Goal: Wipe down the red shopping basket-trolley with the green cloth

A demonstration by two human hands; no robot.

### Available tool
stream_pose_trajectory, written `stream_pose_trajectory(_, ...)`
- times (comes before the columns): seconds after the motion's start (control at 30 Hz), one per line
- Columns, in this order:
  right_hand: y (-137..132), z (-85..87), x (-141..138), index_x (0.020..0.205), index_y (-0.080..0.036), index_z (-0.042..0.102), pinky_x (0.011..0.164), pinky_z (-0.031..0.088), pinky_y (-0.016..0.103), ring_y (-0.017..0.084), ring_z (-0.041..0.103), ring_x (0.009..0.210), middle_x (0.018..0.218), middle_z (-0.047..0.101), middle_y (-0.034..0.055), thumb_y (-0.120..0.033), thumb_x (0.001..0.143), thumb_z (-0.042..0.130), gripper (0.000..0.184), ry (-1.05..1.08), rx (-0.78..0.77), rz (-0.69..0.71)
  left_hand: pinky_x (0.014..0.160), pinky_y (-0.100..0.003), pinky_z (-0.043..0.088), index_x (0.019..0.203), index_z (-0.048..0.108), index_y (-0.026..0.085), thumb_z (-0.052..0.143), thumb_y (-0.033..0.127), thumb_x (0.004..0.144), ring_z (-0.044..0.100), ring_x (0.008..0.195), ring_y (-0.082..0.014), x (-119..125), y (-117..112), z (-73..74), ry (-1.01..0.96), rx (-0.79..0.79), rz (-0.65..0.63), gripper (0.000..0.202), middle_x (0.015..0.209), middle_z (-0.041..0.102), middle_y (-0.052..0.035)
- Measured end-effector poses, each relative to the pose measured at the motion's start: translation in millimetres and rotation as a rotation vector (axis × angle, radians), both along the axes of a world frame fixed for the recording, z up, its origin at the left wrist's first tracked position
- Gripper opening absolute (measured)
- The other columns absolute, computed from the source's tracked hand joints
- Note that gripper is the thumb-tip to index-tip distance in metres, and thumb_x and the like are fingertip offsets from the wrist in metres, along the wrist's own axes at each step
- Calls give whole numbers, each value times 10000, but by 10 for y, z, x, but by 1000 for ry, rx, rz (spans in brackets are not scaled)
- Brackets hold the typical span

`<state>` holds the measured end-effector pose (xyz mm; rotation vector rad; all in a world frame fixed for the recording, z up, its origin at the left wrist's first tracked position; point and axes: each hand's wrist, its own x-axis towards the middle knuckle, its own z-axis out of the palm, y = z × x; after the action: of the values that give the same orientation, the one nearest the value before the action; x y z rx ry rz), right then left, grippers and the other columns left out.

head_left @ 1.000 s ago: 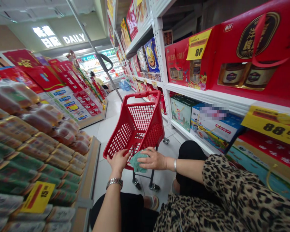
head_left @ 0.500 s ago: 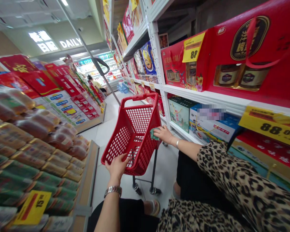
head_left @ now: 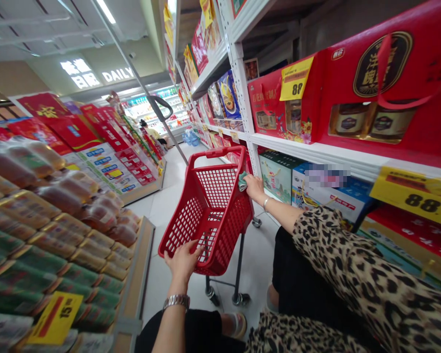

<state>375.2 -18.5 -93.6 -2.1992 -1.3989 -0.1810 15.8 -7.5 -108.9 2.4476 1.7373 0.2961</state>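
A red plastic shopping cart (head_left: 191, 220) on wheels stands in the aisle in front of me, its basket tilted toward me. My left hand (head_left: 183, 261) grips the near rim of the basket, fingers curled over the edge. My right hand (head_left: 253, 187) presses a green cloth (head_left: 242, 181) against the basket's right rim, near the far end by the handle. A watch is on my left wrist and a bracelet on my right.
White shelving (head_left: 316, 149) with red gift boxes and yellow price tags lines the right. A low display of packaged food (head_left: 55, 215) fills the left. A tilted metal pole (head_left: 147, 93) crosses the aisle. A person stands far down the aisle (head_left: 152, 132).
My right hand has slid the cloth from the near rim along the right side to the far end. My left hand has stayed on the near rim.
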Motion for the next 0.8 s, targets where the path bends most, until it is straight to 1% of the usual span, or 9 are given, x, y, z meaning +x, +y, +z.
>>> stream_pose_trajectory(0.13,-159,-146,-226,1179,-182,716,834,369,349,245,592,1009,1204,696,124,-108,947,495,330,29,-1,78,1236,-696,169,1133,809,350,602,470,915,646,1280,-345,6,-16,40,17,9,7,324,1257,770,-80)
stream_pose_trajectory(0.27,-428,-299,-389,1151,-214,728,838,383,317,213,612,1018,1210,718,74,-59,890,554,350,29,-65,266,1247,-671,155,1161,807,329,550,460,937,624,1306,-359,48,-71,132,74,-35,36,365,1278,760,-97)
stream_pose_trajectory(0.33,-553,-303,-415,1118,-225,739,872,380,325,216,606,1059,1201,728,62,-46,888,547,349,24,-87,351,1251,-659,143,1157,810,334,505,456,954,625,1298,-354,70,-91,150,72,-23,28,386,1276,762,-93)
stream_pose_trajectory(0.37,-599,-276,-416,1103,-229,745,898,374,339,223,597,1081,1198,730,62,-46,892,543,345,19,-84,385,1248,-656,153,1147,814,335,490,452,958,628,1288,-352,81,-96,150,70,-16,25,392,1268,765,-91)
stream_pose_trajectory(0.4,-628,-228,-414,1076,-218,754,906,370,359,238,591,1080,1181,733,77,-53,899,538,325,1,-24,415,1244,-657,159,1132,819,334,487,445,957,632,1277,-353,92,-99,144,70,-16,36,391,1257,770,-90)
stream_pose_trajectory(0.47,-629,-82,-411,1061,-204,760,920,364,393,262,572,1070,1187,723,103,-90,934,515,299,-29,140,400,1244,-661,155,1115,825,327,487,446,954,633,1267,-356,113,-102,130,66,-24,55,393,1249,772,-92)
stream_pose_trajectory(0.57,-512,169,-465,1206,-222,732,954,360,415,287,518,1151,1314,668,103,-154,994,474,341,-35,294,352,1251,-670,123,1141,819,309,486,448,951,615,1290,-362,146,-111,129,59,-58,57,408,1281,759,-97)
stream_pose_trajectory(0.67,-389,290,-616,1363,-259,667,959,367,430,296,488,1157,1421,615,90,-182,1016,484,400,-4,198,308,1259,-660,111,1180,807,297,479,431,950,597,1312,-363,173,-128,155,62,-66,59,423,1301,751,-93)
stream_pose_trajectory(0.8,-479,181,-927,1393,-291,666,916,384,422,279,502,1078,1504,579,59,-120,994,462,479,33,-18,340,1266,-639,115,1219,793,276,444,410,962,589,1321,-359,193,-153,183,90,-70,72,454,1315,744,-100)
